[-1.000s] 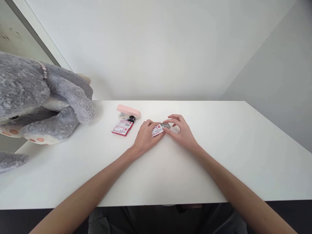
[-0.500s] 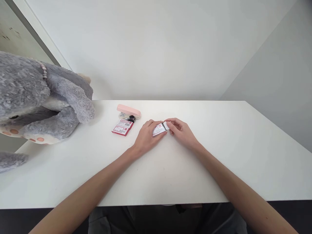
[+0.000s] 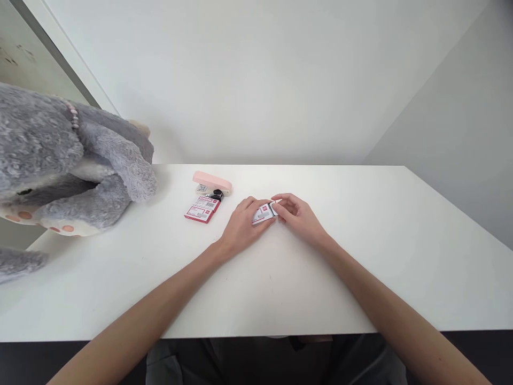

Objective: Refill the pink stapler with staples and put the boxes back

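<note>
My left hand (image 3: 241,222) is wrapped round a small white-and-red staple box (image 3: 262,214), thumb along one side and fingers along the other, low over the white table. The box's right end has its white flap (image 3: 274,208) raised, with a dark gap beside it. My right hand (image 3: 298,216) pinches at that flap with thumb and index finger. The inside of the box is hidden from view.
Left of my hands lie a pink stapler (image 3: 212,182), a black staple remover (image 3: 217,194) and red-and-white staple boxes (image 3: 202,209). A large grey plush toy (image 3: 80,166) sits at the table's left. The white table (image 3: 272,289) meets a wall behind.
The flap at the box's right end shows less and sits a little nearer the box, under my right fingers. My left hand keeps its hold, and the other things stay put.
</note>
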The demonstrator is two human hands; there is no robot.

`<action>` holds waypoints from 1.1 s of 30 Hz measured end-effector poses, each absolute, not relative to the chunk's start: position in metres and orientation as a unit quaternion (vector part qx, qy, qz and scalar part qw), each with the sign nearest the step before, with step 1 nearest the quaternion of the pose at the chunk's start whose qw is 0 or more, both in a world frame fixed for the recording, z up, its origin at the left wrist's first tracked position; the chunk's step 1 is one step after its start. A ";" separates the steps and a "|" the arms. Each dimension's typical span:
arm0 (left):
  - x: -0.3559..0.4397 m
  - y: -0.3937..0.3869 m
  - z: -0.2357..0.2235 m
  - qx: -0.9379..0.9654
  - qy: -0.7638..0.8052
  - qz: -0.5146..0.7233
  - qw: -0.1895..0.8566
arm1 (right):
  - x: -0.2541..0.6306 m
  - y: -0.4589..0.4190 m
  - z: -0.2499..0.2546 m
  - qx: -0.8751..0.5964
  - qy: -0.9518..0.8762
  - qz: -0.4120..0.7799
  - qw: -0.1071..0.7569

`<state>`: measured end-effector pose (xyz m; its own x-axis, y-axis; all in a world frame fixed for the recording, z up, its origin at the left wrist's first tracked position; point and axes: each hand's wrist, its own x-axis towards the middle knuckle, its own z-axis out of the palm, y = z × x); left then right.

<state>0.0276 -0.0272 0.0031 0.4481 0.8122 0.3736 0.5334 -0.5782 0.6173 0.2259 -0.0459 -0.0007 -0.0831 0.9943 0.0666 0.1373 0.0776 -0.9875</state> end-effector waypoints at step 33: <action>0.028 -0.030 0.006 0.825 0.405 0.305 0.250 | 0.224 -0.044 0.000 -0.503 -0.546 0.463 0.484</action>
